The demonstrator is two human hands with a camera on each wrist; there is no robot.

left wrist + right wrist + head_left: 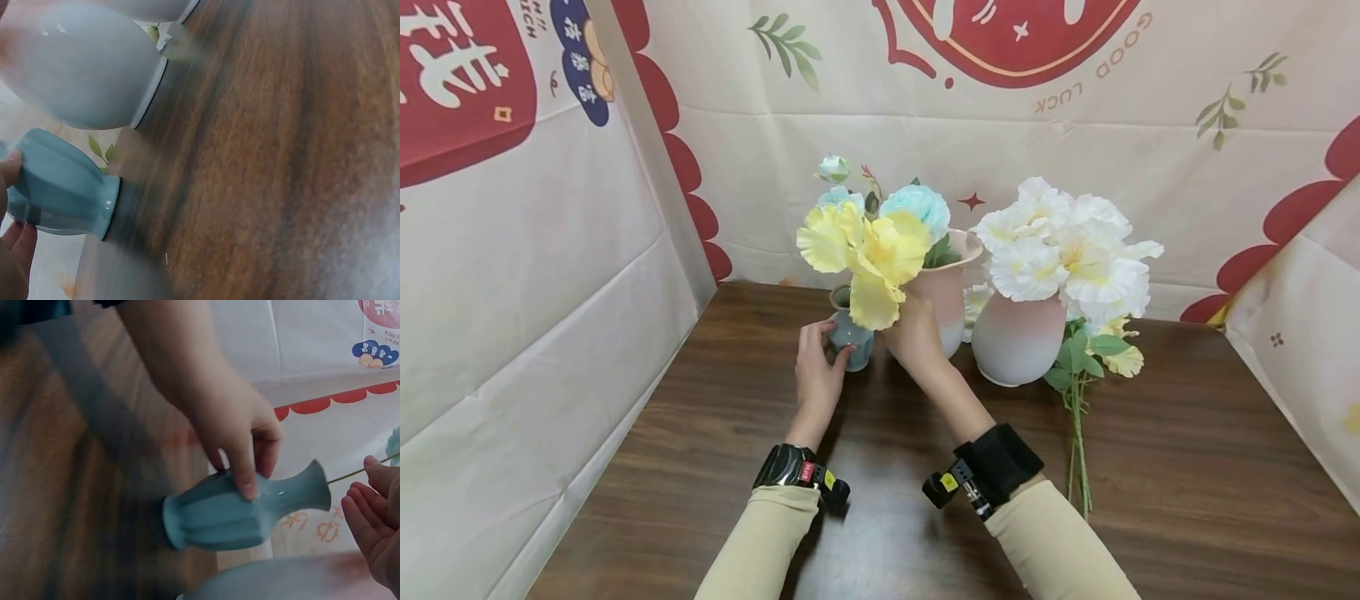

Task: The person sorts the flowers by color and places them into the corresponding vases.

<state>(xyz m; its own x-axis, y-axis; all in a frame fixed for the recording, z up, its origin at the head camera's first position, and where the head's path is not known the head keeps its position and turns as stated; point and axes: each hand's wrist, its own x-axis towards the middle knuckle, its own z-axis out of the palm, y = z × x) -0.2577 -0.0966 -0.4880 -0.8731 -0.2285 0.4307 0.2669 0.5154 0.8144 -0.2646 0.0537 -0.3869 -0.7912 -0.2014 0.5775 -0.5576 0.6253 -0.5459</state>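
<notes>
A small blue-green vase (848, 342) with a flared mouth stands at the back left of the table. My left hand (818, 367) grips its body, thumb on the near side. In the right wrist view, a thin green stem (345, 477) runs out of the vase's mouth. The fingertips of my right hand (378, 519) pinch that stem just above the rim. Seen from the head, yellow petals (880, 258) partly cover my right hand (917, 333). Behind them are pale blue blossoms (917, 208) and a small bud (833, 169).
A tall pink-and-white vase (951, 308) stands just behind my right hand. To its right, a round pink-and-white vase (1021, 342) holds large white flowers (1067, 246). Several green stems (1078, 450) with leaves and yellow petals lie on the wooden table (1210, 467). Printed cloth walls (1037, 158) enclose the table.
</notes>
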